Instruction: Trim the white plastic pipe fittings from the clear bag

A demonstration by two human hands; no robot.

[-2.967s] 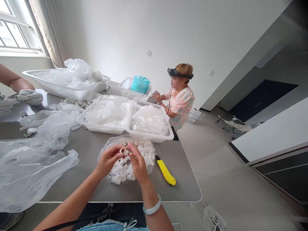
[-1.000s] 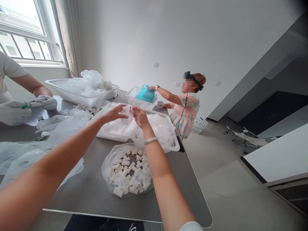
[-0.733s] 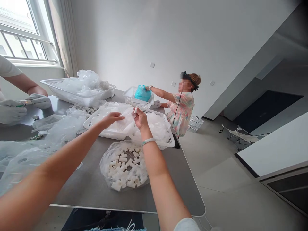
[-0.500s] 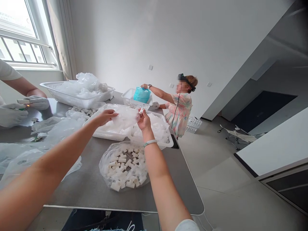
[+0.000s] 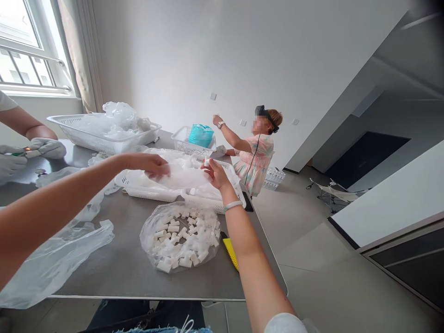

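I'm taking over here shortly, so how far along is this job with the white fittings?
Done, it seems: the white basket already holds plastic bags. In hand: the right hand pinches one white fitting, and the left hand rests on a thin plastic bag. Left: many fittings in the clear bag.

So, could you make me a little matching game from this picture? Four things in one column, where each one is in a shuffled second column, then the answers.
Things:
1. Small white tube
2. Pale bangle
3. Yellow utility knife
4. Teal bag

Places:
A. Pinched in the right hand
B. In a white plastic basket at the far end of the table
C. Around the right wrist
D. On the grey table, beside the right forearm

Pairs: 1-A, 2-C, 3-D, 4-B
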